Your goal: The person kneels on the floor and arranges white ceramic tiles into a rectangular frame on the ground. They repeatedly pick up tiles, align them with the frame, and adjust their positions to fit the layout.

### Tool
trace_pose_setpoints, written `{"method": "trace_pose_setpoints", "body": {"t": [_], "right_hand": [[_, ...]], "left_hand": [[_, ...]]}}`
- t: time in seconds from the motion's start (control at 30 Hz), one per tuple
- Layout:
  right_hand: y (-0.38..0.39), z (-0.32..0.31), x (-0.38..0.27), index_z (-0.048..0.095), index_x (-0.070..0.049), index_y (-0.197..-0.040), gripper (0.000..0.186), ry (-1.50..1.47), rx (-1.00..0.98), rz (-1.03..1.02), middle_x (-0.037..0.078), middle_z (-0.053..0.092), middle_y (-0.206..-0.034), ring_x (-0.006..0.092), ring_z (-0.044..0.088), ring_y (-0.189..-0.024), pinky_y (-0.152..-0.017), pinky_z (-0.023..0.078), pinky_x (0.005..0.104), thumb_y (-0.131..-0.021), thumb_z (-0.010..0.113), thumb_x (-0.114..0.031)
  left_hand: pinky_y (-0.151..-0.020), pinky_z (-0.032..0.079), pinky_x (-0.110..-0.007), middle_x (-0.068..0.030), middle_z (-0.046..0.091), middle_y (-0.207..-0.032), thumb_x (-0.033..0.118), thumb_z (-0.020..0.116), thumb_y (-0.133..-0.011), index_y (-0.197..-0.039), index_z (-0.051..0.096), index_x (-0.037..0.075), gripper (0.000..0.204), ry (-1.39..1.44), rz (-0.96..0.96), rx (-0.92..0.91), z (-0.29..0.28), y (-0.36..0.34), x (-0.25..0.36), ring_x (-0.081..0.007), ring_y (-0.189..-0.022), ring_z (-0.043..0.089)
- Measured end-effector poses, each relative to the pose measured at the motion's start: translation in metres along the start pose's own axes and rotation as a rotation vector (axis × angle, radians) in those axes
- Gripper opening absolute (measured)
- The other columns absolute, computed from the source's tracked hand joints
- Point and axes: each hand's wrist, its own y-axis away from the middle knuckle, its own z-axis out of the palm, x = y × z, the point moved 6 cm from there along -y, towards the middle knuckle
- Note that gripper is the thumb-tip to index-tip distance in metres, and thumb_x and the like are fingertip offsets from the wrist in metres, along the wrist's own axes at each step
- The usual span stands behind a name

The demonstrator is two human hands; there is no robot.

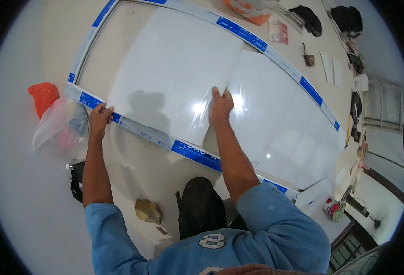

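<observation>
A long frame [147, 133], wrapped in blue and white protective tape, lies in front of me. Inside it are glossy white panels; a large sheet-like panel [165, 59] covers its left-middle part, and ribbed white panels [289, 119] fill the right part. My left hand [100, 120] is closed over the near rail toward its left end. Near the middle, my right hand [221, 104] grips the right edge of the large white panel between thumb and fingers. A narrow gap shows beside that edge, below my right hand. At the far left, floor is visible through the frame.
An orange bag [44, 97] and a clear plastic bag [64, 123] sit left of the frame. A brown stone-like block [149, 211] lies near my knee [201, 201]. Tools and dark bags [348, 20] line the far right wall. A fan [377, 219] stands at the right.
</observation>
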Motion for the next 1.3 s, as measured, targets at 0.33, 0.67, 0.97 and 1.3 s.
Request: {"method": "trace_pose_setpoints", "body": {"t": [0.33,0.67,0.97,1.3], "right_hand": [[-0.001,-0.001,0.001,0.050,-0.008,-0.080,0.032,0.083,0.002,-0.061,-0.004,0.043,-0.080,0.0109,0.039,-0.073,-0.064,0.038,0.0307,-0.094,0.079,-0.014],[-0.022,-0.034,0.010,0.053,0.002,-0.090,0.041,0.576,0.011,-0.113,0.009,0.055,-0.083,0.0220,0.051,-0.079,-0.074,0.048,0.0406,-0.097,0.076,-0.032],[-0.012,-0.057,-0.003,0.046,-0.011,-0.083,0.031,-0.003,-0.332,0.040,-0.005,0.040,-0.080,0.0095,0.039,-0.073,-0.068,0.039,0.0279,-0.100,0.072,-0.014],[-0.001,-0.092,-0.006,0.063,-0.004,-0.099,0.009,0.109,-0.323,0.198,0.000,0.058,-0.079,0.0101,0.052,-0.066,-0.059,0.044,0.0280,-0.099,0.070,-0.009]], "left_hand": [[-0.060,0.056,-0.026,-0.0078,0.071,-0.084,0.005,0.077,-0.091,-0.125,0.068,-0.006,0.037,0.144,-0.035,0.042,0.008,-0.013,-0.008,-0.0131,-0.066,0.067],[-0.057,0.055,-0.028,-0.0113,0.072,-0.078,0.002,0.078,-0.087,-0.117,0.073,-0.006,0.031,-0.307,0.054,-0.023,0.019,-0.005,0.005,-0.0177,-0.065,0.068],[-0.060,0.060,-0.029,-0.0091,0.075,-0.084,0.010,0.073,-0.095,-0.118,0.075,0.002,0.024,-0.038,-0.115,-0.065,0.033,0.001,0.015,-0.0151,-0.068,0.072],[-0.051,0.050,-0.030,-0.0051,0.070,-0.070,0.014,0.074,-0.092,-0.107,0.077,0.005,0.018,-0.276,-0.086,-0.031,0.052,-0.003,0.018,-0.0138,-0.055,0.062]]}}
